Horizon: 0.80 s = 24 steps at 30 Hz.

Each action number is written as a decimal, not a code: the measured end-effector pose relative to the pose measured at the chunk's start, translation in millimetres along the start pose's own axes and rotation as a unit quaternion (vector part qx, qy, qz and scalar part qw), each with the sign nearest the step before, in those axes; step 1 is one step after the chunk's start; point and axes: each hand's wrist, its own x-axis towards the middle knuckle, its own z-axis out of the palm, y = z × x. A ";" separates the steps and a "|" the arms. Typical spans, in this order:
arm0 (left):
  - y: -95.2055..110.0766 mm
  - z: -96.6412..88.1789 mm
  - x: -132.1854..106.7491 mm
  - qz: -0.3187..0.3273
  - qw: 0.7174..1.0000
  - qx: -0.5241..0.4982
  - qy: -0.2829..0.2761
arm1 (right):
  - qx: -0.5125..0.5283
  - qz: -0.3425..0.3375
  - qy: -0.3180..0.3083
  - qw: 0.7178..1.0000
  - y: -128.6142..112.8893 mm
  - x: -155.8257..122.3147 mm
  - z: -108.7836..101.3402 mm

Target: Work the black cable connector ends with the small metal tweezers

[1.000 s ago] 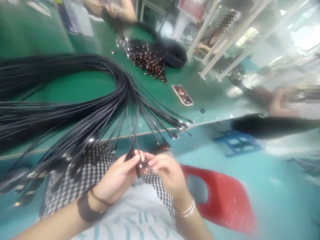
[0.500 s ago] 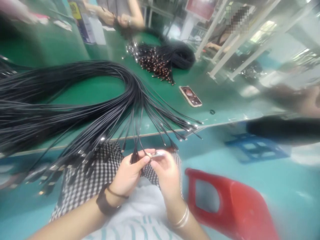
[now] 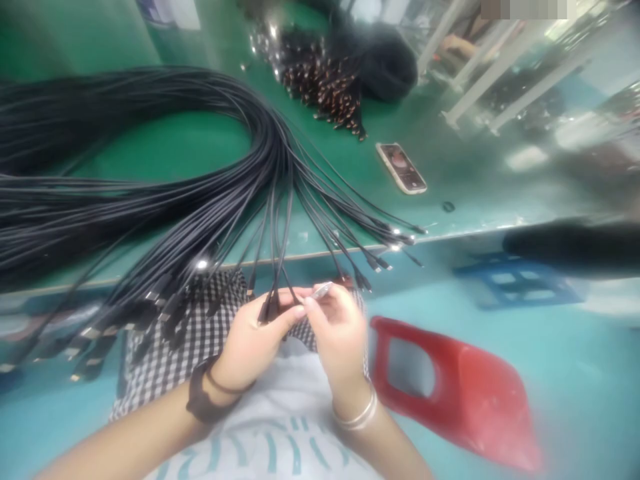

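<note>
Over my lap, my left hand (image 3: 254, 339) is closed around several black cables (image 3: 275, 267), with some dark connector ends sticking out by the palm. My right hand (image 3: 341, 333) pinches a small shiny metal piece (image 3: 321, 291), whose kind I cannot make out. The fingertips of both hands meet at one cable end, and they cover most of it. Those cables hang from a large looped bundle of black cables (image 3: 260, 127) on the green table (image 3: 165, 140). Many loose plug ends (image 3: 167, 300) hang over the table edge on the left, others on the right.
A second cable bundle with coppery tips (image 3: 325, 87) lies farther back. A phone (image 3: 401, 168) and a small black ring (image 3: 449, 207) rest on the table to the right. A red plastic stool (image 3: 460, 393) stands at my right, a blue crate (image 3: 520, 283) beyond it.
The view has tilted down, so the table things appear higher. My hands stay together at the cable end; the metal piece in my right hand has turned to point more upward.
</note>
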 end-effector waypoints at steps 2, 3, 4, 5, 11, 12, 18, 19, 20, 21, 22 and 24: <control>1.2 -2.7 0.1 0.023 1.000 0.015 0.001 | -0.054 -0.038 -0.009 0.998 -2.5 1.6 0.2; 1.8 -4.2 0.5 0.035 0.999 0.025 0.003 | -0.068 -0.043 -0.014 0.997 -3.7 3.2 0.6; 2.6 -5.5 1.0 0.049 0.998 0.038 0.005 | -0.068 -0.037 -0.018 0.997 -4.8 5.2 1.0; 3.5 -6.7 1.6 0.061 0.997 0.053 0.007 | -0.057 -0.022 -0.023 0.998 -5.8 7.4 1.4; 6.9 -7.8 -2.5 -0.042 0.998 -0.042 0.034 | 0.028 -0.014 -0.015 0.999 -15.2 16.5 -4.3; 5.8 -7.6 -4.1 -0.069 0.993 -0.083 0.043 | 0.042 -0.037 -0.015 0.998 -18.2 16.0 -5.9; -0.5 -11.4 -5.6 -0.089 0.985 -0.149 0.014 | 0.179 0.024 -0.109 0.977 -32.0 8.2 -3.5; 0.0 -12.3 -4.7 -0.084 0.988 -0.131 0.003 | 0.206 0.039 -0.116 0.971 -32.2 7.2 -1.8; 0.7 -13.0 -3.9 -0.080 0.990 -0.113 -0.005 | 0.227 0.048 -0.116 0.966 -32.0 6.5 -0.3; 1.2 -13.5 -3.3 -0.079 0.992 -0.098 -0.012 | 0.239 0.053 -0.113 0.963 -31.5 6.0 1.0; 1.5 -13.7 -2.9 -0.080 0.993 -0.091 -0.015 | 0.246 0.058 -0.106 0.962 -30.9 5.6 1.9; 0.8 -13.8 -3.2 -0.082 0.992 -0.097 -0.015 | 0.247 0.068 -0.089 0.963 -30.3 5.1 3.0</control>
